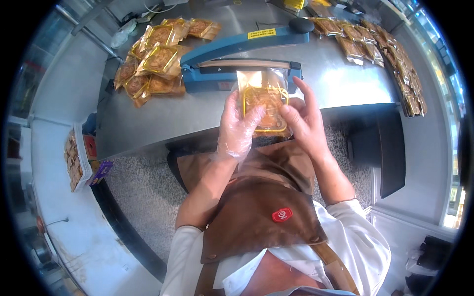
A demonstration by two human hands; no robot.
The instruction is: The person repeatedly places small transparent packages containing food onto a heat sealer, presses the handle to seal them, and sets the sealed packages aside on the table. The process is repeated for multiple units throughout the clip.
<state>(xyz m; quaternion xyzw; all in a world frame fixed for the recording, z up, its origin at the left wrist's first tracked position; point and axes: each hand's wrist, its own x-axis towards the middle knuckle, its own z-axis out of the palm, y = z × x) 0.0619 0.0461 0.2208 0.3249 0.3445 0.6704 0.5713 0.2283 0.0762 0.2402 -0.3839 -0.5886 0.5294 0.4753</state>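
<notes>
A round golden pastry in a yellow tray, inside a clear plastic bag (265,98), is held between both hands just in front of a blue heat sealer (237,56). My left hand (237,123), in a thin clear glove, grips the bag's left side and underside. My bare right hand (303,116) holds the bag's right edge, fingers pointing up toward the sealer's jaw. The bag's open top lies near the sealer's bar.
The steel table (163,118) carries a pile of bagged pastries (153,66) at the left of the sealer and rows of bagged pastries (375,44) at the right and along the right edge. A tray of pastries (74,158) sits low at the left. I wear a brown apron (256,207).
</notes>
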